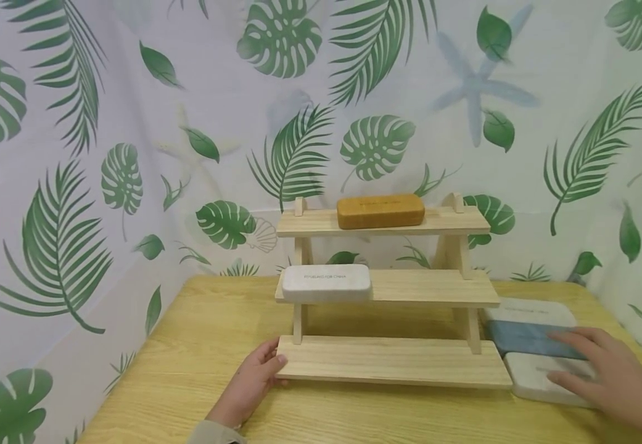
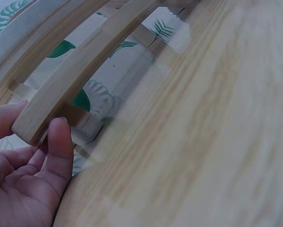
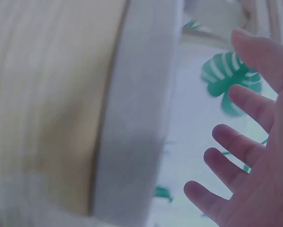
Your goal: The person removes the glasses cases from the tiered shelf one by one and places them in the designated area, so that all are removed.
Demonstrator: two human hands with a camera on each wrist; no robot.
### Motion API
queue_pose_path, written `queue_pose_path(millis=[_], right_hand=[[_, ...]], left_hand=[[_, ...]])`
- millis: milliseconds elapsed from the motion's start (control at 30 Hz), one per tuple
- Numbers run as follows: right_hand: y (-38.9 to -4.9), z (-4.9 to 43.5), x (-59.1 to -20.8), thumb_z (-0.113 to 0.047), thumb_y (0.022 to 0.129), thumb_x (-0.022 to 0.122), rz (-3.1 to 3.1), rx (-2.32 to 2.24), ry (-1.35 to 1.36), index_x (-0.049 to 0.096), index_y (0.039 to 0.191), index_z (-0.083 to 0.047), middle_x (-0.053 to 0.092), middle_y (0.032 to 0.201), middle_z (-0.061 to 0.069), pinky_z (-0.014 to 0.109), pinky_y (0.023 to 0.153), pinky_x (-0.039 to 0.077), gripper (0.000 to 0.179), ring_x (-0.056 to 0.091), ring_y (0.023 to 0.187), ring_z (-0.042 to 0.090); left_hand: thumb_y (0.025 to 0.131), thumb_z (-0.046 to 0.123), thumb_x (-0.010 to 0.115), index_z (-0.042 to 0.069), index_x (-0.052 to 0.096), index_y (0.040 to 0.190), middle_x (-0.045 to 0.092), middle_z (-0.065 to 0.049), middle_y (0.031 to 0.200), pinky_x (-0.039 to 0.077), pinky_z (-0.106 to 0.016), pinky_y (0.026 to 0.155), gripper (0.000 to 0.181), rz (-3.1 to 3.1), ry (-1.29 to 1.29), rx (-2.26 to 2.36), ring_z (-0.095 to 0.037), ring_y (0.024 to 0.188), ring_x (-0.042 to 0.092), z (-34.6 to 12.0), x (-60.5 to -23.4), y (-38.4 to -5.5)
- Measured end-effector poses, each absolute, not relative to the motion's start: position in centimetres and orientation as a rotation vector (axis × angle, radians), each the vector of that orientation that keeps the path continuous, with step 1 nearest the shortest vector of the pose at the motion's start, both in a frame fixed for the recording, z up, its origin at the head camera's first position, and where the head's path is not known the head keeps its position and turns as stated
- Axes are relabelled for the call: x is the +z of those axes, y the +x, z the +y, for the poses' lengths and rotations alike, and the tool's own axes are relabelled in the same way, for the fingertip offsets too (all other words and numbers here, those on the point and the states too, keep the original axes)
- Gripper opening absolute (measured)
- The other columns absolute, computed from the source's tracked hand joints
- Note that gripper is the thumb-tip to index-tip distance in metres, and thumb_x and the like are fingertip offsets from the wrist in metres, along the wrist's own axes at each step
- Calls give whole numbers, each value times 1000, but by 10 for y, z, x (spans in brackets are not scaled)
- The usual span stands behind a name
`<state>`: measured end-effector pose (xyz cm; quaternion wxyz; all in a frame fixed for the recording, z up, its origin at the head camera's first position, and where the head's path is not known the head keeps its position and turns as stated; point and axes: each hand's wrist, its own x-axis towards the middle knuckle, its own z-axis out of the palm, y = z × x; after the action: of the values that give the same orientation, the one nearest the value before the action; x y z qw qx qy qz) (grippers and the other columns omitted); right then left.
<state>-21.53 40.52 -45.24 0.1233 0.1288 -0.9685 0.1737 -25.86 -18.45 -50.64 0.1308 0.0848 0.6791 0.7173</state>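
A three-tier wooden display rack (image 1: 393,364) stands on the table. My left hand (image 1: 250,381) grips the left end of its bottom board, thumb on top; the left wrist view shows fingers curled beneath the board (image 2: 66,80). Right of the rack lie a blue glasses case (image 1: 520,338), a nearer white case (image 1: 534,377) and a farther white one (image 1: 539,311). Over the blue and nearer white cases hovers my right hand (image 1: 612,373), fingers spread and holding nothing. In the right wrist view its fingers are apart from a pale case (image 3: 132,118).
An orange-brown case (image 1: 380,213) sits at the middle of the top tier. Another white case (image 1: 326,283) lies at the left of the middle tier. Behind the wooden table (image 1: 187,345) hangs a leaf-patterned cloth (image 1: 309,142), which also covers the sides.
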Motion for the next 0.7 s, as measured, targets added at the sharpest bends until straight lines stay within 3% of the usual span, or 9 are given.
queue_pose_path(millis=[200, 433, 700], right_hand=[[-215, 379, -432, -30, 88, 82, -2761, 570, 465, 61, 133, -3, 51, 129, 23, 68, 76, 46, 57, 48, 112, 47], [-219, 354, -415, -26, 86, 83, -2655, 588, 573, 61, 135, -10, 51, 134, 15, 60, 79, 46, 56, 47, 118, 40], [-223, 324, -399, -29, 91, 79, -2656, 679, 607, 59, 139, -14, 48, 140, 14, 63, 85, 43, 54, 42, 125, 43]], left_hand=[[107, 25, 54, -10, 10, 157, 32, -33, 153, 55, -38, 88, 75, 1962, 262, 2085, -28, 120, 55, -185, -506, -259], [107, 25, 54, -9, 10, 158, 34, -31, 153, 55, -38, 87, 75, 1951, 261, 2084, -28, 120, 55, -185, -507, -259], [107, 28, 54, -7, 12, 158, 37, -29, 152, 54, -38, 88, 75, 1952, 256, 2071, -29, 121, 55, -185, -507, -260]])
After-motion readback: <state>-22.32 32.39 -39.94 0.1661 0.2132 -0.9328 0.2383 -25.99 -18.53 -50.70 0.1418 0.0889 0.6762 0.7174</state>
